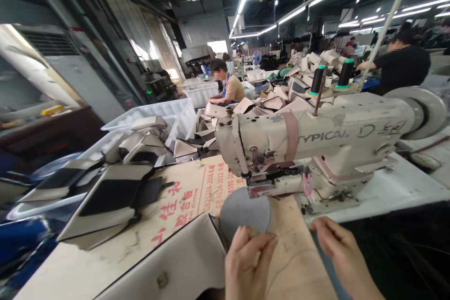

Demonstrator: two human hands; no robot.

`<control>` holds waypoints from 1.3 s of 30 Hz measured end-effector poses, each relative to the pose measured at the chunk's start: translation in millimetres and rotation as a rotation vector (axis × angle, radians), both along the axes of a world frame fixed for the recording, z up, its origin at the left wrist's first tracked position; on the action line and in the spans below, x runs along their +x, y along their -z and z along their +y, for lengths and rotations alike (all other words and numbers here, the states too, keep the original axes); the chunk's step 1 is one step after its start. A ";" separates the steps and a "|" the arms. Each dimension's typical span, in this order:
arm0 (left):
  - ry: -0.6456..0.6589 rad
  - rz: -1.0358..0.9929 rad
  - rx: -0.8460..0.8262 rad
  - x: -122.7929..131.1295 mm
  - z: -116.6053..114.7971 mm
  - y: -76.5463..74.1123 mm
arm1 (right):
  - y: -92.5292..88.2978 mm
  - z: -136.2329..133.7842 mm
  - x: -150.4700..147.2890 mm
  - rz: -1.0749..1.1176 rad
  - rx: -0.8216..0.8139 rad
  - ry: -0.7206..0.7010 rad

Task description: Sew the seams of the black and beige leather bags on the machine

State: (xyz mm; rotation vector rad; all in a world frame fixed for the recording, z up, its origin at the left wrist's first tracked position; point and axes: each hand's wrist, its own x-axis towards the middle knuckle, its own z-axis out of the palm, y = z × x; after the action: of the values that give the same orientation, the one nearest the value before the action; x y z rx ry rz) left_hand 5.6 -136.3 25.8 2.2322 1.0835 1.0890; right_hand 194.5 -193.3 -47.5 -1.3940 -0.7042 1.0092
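My left hand [248, 260] is closed in a pinch just in front of a round grey plate [244, 213]; whatever lies between its fingertips is too small to make out. Beside it, a beige sewn piece with dark edging [176, 262] rests on the plywood board. My right hand [341, 251] is also pinched, off the board's right edge, with its fingertips' contents unclear. A thin thread [293, 260] curves over the wood between both hands. Beyond them stands a beige sewing machine [316, 131], its needle area above the grey plate.
On the left, a beige and black sewn piece [105, 201] lies on the plywood board [190, 197]. White plastic crates [183, 117] hold more pieces. Black thread spools [317, 79] stand behind the machine. Two people [232, 88] [404, 63] sit farther back near heaped pieces.
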 end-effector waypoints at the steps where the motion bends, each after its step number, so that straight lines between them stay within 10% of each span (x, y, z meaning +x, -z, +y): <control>1: -0.040 -0.060 -0.083 0.7 -3.0 -1.3 | 7.9 1.0 6.2 0.061 -0.020 0.076; 6: -0.161 -0.243 -0.287 4.9 -12.3 -4.5 | 29.9 25.2 35.6 0.184 -0.128 0.150; 16: -0.226 -0.267 -0.346 2.1 -19.8 -5.6 | 11.3 108.3 49.1 0.506 -0.069 0.122; 26: -0.258 -0.201 -0.328 -8.8 -15.6 -2.4 | -12.1 -9.0 -29.8 0.370 -0.115 -0.225; 33: -0.269 -0.269 -0.354 -8.1 -19.8 -4.7 | -47.9 5.0 -50.6 -0.098 0.041 -0.514; 39: -0.221 -0.238 -0.341 -15.5 -18.1 -5.6 | -65.6 17.6 -65.7 -0.223 0.074 -0.466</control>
State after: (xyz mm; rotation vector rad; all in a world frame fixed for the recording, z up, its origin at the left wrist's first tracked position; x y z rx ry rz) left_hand -9.9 -154.4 31.4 1.7042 1.3200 1.1255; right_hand 128.8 -175.6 18.0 -1.3176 -1.2605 1.1801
